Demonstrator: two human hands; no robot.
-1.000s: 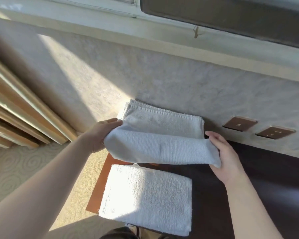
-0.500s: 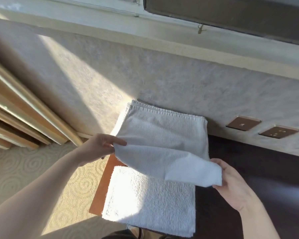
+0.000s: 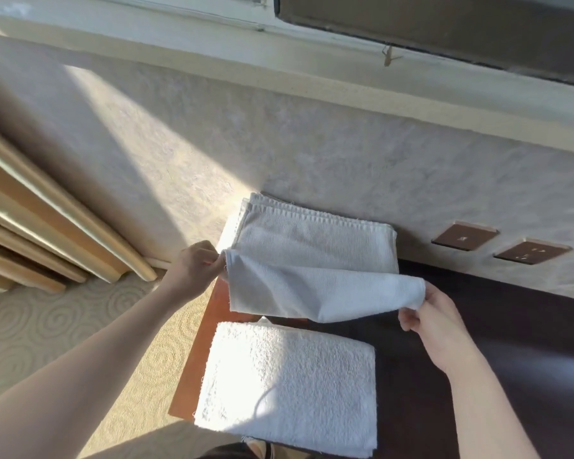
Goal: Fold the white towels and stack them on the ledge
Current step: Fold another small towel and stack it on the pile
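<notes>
I'm looking down on the wooden ledge [image 3: 196, 369], and everything sits relative to it. At the ledge's far end, against the wall [image 3: 345, 160], lies a thin white towel [image 3: 315, 240], its near flap lifted clear of the surface. My left hand [image 3: 194, 268] pinches that flap's left corner, fingers curled tight on the cloth just off the ledge's left edge. My right hand [image 3: 436, 321] grips the flap's right corner from below, thumb and fingers closed on it, hovering above the ledge's dark middle. The flap sags between the two hands. On the ledge's near end rests a thicker folded towel [image 3: 289, 392], flat, sunlit, apart from the lifted one. Two brown wall plates [image 3: 464, 235] sit on the wall beyond the ledge's right part.
</notes>
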